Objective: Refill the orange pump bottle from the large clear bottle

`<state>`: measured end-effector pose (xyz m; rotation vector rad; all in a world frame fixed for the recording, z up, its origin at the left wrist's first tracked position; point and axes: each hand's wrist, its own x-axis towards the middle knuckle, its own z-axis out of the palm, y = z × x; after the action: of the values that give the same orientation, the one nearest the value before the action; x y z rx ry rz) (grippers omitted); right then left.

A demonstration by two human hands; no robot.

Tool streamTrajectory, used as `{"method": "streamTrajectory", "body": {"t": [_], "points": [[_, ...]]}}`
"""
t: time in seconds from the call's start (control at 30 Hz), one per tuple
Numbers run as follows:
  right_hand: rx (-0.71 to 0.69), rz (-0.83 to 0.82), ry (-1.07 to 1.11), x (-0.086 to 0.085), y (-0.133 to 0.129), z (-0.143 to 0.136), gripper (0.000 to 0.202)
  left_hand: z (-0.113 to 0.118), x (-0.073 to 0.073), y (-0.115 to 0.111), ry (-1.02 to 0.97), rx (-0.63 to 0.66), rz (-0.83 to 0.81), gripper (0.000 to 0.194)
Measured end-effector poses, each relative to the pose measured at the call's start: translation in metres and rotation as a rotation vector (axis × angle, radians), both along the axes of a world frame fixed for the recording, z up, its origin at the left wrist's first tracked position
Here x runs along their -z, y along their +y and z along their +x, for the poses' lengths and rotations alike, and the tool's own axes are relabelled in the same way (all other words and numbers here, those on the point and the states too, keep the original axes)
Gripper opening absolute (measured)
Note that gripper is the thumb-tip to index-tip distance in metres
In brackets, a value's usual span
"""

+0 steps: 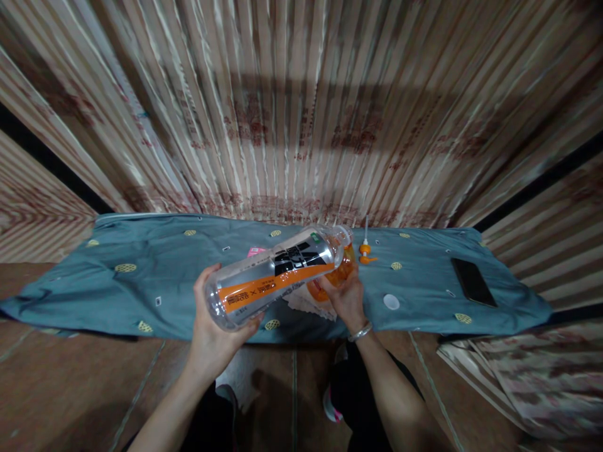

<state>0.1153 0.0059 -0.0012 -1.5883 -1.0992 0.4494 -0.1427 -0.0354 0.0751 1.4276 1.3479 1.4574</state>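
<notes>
My left hand [219, 342] is closed around the base of a large clear plastic bottle [271, 276] with a silver, black and orange label. The bottle lies tilted, its uncapped mouth pointing right, over an orange bottle [342, 271]. Around that orange bottle my right hand [347, 295] is wrapped, a bracelet on the wrist. Whether liquid runs between the two I cannot tell. Right of the bottles an orange pump head [365, 250] with a clear tube lies on the cloth. A white round cap [391, 302] rests nearer to me.
A blue-green cloth with yellow patterns [174, 276] covers the table. On its right lies a black phone [472, 281]. A crumpled white tissue [313, 309] and a pink packet [255, 252] are under the bottles. A pleated curtain [301, 113] hangs behind.
</notes>
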Motion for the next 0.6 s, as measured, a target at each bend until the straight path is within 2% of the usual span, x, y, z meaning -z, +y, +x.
{"method": "streamTrajectory", "body": {"t": [0.03, 0.27, 0.6], "points": [[-0.005, 0.009, -0.004, 0.0001, 0.0001, 0.0001, 0.069, -0.0009, 0.0017, 0.0002, 0.006, -0.028, 0.018, 0.099], [-0.013, 0.045, -0.041, 0.0031, -0.001, 0.0015, 0.066, -0.0055, 0.0074, 0.0005, 0.059, 0.017, 0.009, 0.099], [0.006, 0.026, -0.038, 0.0042, -0.001, 0.0015, 0.065, -0.0037, 0.0073, 0.0004, -0.06, -0.006, -0.01, 0.105]]}}
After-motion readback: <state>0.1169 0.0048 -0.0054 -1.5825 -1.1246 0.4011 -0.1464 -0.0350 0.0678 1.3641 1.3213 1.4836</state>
